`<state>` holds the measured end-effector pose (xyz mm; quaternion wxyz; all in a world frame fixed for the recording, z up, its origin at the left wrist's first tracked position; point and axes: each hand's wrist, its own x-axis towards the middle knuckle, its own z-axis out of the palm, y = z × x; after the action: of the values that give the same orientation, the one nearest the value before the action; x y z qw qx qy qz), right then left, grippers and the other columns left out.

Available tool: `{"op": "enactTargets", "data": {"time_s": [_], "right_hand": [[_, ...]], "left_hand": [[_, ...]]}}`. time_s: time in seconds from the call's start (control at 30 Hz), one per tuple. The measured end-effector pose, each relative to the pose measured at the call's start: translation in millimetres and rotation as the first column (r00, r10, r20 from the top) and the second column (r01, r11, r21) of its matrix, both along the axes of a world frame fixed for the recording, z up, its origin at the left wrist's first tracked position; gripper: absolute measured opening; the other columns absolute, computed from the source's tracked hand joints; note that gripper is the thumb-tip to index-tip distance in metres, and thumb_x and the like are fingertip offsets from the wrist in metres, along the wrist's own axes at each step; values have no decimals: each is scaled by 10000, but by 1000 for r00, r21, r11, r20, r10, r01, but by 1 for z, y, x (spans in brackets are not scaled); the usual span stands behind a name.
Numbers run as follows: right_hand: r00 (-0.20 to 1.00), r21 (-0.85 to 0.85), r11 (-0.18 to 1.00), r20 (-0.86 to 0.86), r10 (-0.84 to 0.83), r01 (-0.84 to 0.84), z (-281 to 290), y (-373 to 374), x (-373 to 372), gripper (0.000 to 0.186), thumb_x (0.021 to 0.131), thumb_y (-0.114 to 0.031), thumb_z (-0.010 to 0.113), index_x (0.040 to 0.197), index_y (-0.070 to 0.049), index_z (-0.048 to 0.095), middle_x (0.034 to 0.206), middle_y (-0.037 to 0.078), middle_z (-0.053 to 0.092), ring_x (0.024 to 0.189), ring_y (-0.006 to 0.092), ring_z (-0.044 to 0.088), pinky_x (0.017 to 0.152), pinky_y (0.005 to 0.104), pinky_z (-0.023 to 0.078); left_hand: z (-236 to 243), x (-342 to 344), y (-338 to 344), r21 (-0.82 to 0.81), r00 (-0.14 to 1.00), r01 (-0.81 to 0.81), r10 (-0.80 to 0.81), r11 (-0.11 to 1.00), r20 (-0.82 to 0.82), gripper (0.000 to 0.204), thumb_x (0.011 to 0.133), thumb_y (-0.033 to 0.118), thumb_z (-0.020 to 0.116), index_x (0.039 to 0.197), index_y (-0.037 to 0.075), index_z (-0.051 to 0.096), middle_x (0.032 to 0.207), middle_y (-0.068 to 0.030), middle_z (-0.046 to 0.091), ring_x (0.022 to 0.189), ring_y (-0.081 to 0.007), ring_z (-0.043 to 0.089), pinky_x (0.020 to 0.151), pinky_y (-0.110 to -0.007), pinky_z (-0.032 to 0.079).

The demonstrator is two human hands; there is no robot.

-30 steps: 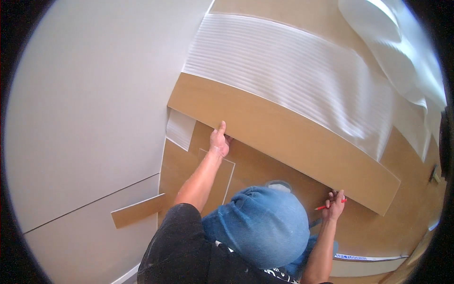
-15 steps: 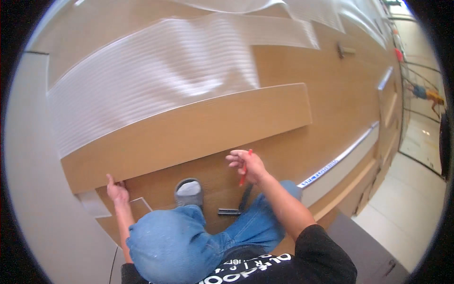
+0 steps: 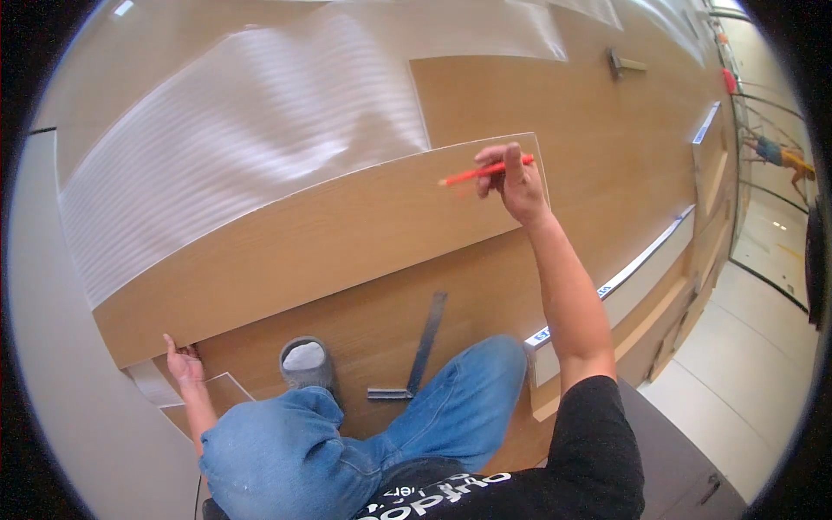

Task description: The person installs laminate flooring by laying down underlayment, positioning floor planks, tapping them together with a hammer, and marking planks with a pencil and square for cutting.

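Observation:
A long wood-look floor plank (image 3: 321, 238) lies slantwise in front of me, its far long edge over a sheet of white foam underlay (image 3: 251, 121). My left hand (image 3: 185, 368) holds the plank's near edge close to its left end, beside the grey wall. My right hand (image 3: 520, 191) is above the plank's right end, closed around a red pencil (image 3: 472, 176) whose tip points left. Between my legs, a try square (image 3: 425, 351) with a dark blade rests on the laid floor.
A hammer (image 3: 627, 65) lies on the floor at the far right. Long boxes of planks (image 3: 641, 282) are stacked to my right, by white tiles (image 3: 724, 347). A small offcut (image 3: 230, 392) is near my left forearm. Another person (image 3: 780, 156) is at the far right.
My right hand, with the pencil, has moved up and right from in front of the plank to over its right end. My left hand stays at the plank's left end; the view has shifted slightly.

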<state>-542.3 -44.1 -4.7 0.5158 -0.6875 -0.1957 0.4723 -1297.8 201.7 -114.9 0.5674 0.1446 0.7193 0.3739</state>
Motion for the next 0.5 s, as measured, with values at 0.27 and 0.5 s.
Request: {"op": "enactTargets", "data": {"time_s": [0.27, 0.5], "right_hand": [[975, 121, 991, 220, 30, -58, -61, 28, 18, 190, 964, -206, 704, 956, -58, 585, 852, -8, 602, 815, 91, 574, 705, 277, 503], [801, -59, 930, 489, 345, -364, -53, 41, 21, 159, 894, -64, 656, 1032, -35, 730, 876, 39, 723, 764, 93, 633, 707, 275, 538]], "left_hand": [[7, 10, -6, 25, 999, 37, -37, 999, -15, 382, 1038, 367, 646, 1264, 59, 654, 1210, -44, 715, 1037, -164, 692, 851, -270, 589], [9, 3, -5, 49, 998, 60, -58, 997, -30, 370, 1044, 357, 637, 1246, 49, 663, 1195, -38, 722, 1037, -166, 694, 851, -279, 595]]}}
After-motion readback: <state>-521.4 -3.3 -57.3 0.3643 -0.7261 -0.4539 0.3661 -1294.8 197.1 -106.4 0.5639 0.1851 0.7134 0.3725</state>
